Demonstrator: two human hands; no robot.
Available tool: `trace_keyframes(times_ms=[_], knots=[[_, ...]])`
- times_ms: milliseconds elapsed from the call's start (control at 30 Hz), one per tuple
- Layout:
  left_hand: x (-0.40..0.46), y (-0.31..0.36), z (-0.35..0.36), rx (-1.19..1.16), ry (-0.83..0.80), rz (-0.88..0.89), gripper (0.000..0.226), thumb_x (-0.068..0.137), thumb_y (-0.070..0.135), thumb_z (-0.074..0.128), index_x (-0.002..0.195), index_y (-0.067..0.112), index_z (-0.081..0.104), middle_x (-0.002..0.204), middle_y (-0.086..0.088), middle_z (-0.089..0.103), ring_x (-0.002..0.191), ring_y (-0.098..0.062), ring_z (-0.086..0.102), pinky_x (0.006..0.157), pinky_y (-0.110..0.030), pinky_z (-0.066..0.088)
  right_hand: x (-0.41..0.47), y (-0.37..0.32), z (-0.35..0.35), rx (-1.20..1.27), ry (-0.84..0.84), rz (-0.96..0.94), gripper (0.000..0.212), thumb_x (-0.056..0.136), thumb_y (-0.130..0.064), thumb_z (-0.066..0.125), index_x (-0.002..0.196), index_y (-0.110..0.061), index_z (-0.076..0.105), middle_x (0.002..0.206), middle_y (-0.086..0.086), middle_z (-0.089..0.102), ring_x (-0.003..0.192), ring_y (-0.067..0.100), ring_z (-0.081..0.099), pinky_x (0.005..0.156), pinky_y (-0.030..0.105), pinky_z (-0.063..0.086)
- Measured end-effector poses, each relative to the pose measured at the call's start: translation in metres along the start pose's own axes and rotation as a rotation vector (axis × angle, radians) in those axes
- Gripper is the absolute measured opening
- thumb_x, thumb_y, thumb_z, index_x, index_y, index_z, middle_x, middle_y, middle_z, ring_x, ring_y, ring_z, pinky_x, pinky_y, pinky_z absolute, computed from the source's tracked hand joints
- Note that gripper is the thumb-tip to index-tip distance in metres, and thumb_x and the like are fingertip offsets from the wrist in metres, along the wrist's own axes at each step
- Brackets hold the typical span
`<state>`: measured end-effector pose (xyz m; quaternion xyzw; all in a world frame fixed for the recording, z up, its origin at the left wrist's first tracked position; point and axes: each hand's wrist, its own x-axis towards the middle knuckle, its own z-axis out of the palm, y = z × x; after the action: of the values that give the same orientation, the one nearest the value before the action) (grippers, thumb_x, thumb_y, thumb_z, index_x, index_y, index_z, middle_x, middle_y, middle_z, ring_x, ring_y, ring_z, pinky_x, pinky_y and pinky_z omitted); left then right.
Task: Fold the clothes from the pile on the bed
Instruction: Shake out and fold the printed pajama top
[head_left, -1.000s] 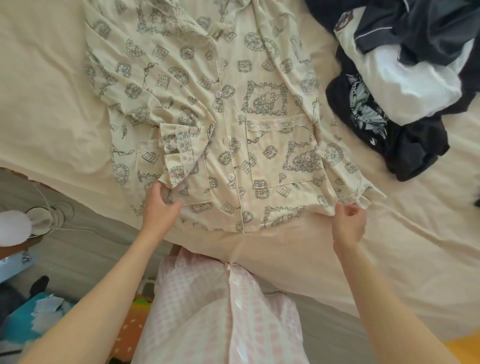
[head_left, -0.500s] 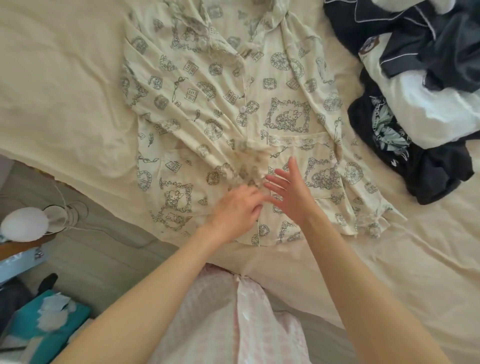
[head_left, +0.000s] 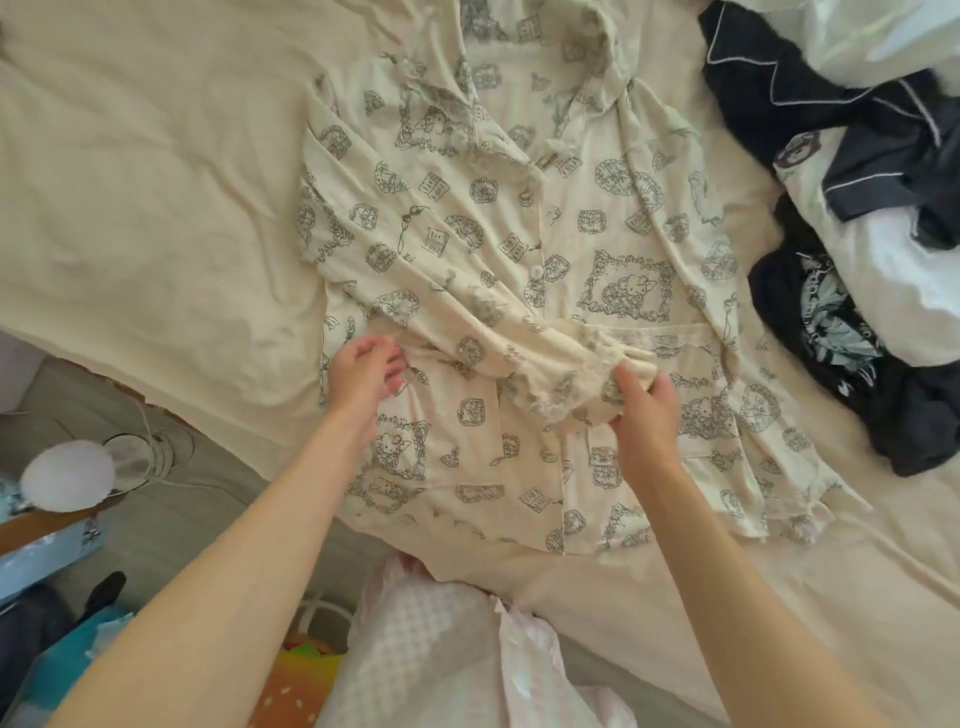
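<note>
A cream, long-sleeved pyjama shirt printed with grey-green framed cartoon figures lies front-up and buttoned on the beige bed sheet, collar away from the person and hem toward the near edge of the bed. One sleeve has been drawn across the front panel, running from the shoulder down to the lace-trimmed cuff near the chest pocket. The right hand has its fingers curled round that bunched cuff and holds it just above the shirt front. The left hand sits at the side seam where the sleeve crosses; its fingers look partly bent against the cloth, though whether they pinch a fold or only press it down is hard to make out, since the fingertips are blurred. To the right, well apart from the hands, waits a heap of dark navy piped and white garments, not yet folded.

The shirt looks like thin, soft cotton: light, limp, quick to wrinkle and to slide over itself, with no stiffness to keep a crease. It should handle best when gripped at firm edges, the cuff, side seams, shoulder and hem, and smoothed flat with an open palm after each fold, rather than lifted by its loose middle, which would sag and undo the sleeve fold
</note>
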<state>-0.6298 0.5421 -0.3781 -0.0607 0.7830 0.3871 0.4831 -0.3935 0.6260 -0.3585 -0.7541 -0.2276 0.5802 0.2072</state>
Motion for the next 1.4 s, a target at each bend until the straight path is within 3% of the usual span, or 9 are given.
trace_keyframes(times_ms=[233,367,467,567,933,1000,1067,1267,1400], knots=[[0.013,0.021,-0.003,-0.131,-0.075,-0.064,0.017,0.091,0.009,0.057,0.108,0.008,0.058,0.096,-0.005,0.064,0.077,-0.015,0.063,0.073,-0.026,0.054,0.008,-0.004,-0.041,-0.035,0.326,0.047,0.015,0.095,-0.017,0.053,0.108,-0.009,0.051,0.111,0.011,0.057,0.096,0.023,0.056,0.086,0.036,0.048],[0.021,0.03,-0.01,-0.126,-0.034,-0.036,0.011,0.093,0.007,0.053,0.101,0.012,0.058,0.092,-0.004,0.065,0.077,-0.013,0.063,0.071,-0.024,0.054,0.014,-0.006,-0.033,-0.371,0.479,0.061,0.039,0.095,-0.015,0.053,0.13,-0.005,0.04,0.122,0.012,0.051,0.103,0.024,0.053,0.084,0.034,0.049],[0.034,0.044,-0.013,-0.203,-0.003,-0.018,0.018,0.094,0.008,0.052,0.111,0.008,0.055,0.093,-0.006,0.064,0.079,-0.014,0.064,0.071,-0.022,0.055,0.012,-0.017,-0.005,-0.676,0.533,-0.128,0.048,0.094,-0.019,0.053,0.136,-0.006,0.036,0.139,0.012,0.041,0.127,0.027,0.04,0.109,0.044,0.033],[0.05,0.059,-0.012,-0.289,-0.026,-0.095,0.029,0.095,0.017,0.053,0.121,0.004,0.053,0.096,-0.006,0.065,0.086,-0.015,0.064,0.076,-0.025,0.054,0.01,-0.035,0.046,-0.8,0.411,-0.354,0.044,0.094,-0.023,0.049,0.134,-0.009,0.04,0.139,0.006,0.04,0.131,0.023,0.035,0.113,0.037,0.015],[0.091,0.086,-0.008,-0.714,-0.097,-0.431,0.031,0.092,0.024,0.058,0.116,0.005,0.052,0.104,-0.008,0.061,0.088,-0.019,0.059,0.064,-0.031,0.049,0.043,-0.132,0.259,-0.863,-0.289,-0.778,0.046,0.096,-0.039,0.047,0.13,-0.009,0.048,0.13,0.006,0.054,0.122,0.021,0.047,0.103,0.037,0.037],[0.089,0.082,-0.011,-0.74,-0.093,-0.418,0.027,0.092,0.023,0.058,0.11,0.004,0.054,0.104,-0.008,0.062,0.088,-0.018,0.06,0.071,-0.032,0.049,0.048,-0.139,0.284,-0.987,-0.356,-0.738,0.037,0.094,-0.045,0.047,0.106,-0.011,0.057,0.104,0.007,0.062,0.1,0.022,0.055,0.087,0.036,0.043],[0.085,0.078,-0.013,-0.734,-0.085,-0.4,0.02,0.091,0.023,0.058,0.099,0.005,0.057,0.099,-0.007,0.064,0.087,-0.018,0.061,0.08,-0.033,0.048,0.054,-0.144,0.301,-1.071,-0.423,-0.639,0.041,0.093,-0.048,0.048,0.07,-0.015,0.045,0.067,0.002,0.05,0.064,0.019,0.048,0.064,0.03,0.039],[0.081,0.07,-0.022,-0.682,-0.015,-0.257,0.021,0.095,0.025,0.051,0.09,0.006,0.059,0.082,-0.006,0.071,0.079,-0.016,0.068,0.073,-0.031,0.054,0.072,-0.165,0.326,-0.723,-0.34,-0.503,0.023,0.09,-0.025,0.054,0.07,-0.015,0.049,0.069,0.007,0.048,0.066,0.016,0.046,0.062,0.027,0.038],[0.083,0.06,-0.024,-0.609,-0.027,-0.182,0.026,0.098,0.031,0.044,0.092,0.01,0.059,0.088,-0.005,0.071,0.078,-0.011,0.069,0.072,-0.026,0.055,0.076,-0.162,0.331,-0.713,-0.303,-0.531,0.038,0.096,-0.027,0.047,0.06,-0.015,0.045,0.057,-0.001,0.04,0.05,0.011,0.038,0.052,0.022,0.034]])
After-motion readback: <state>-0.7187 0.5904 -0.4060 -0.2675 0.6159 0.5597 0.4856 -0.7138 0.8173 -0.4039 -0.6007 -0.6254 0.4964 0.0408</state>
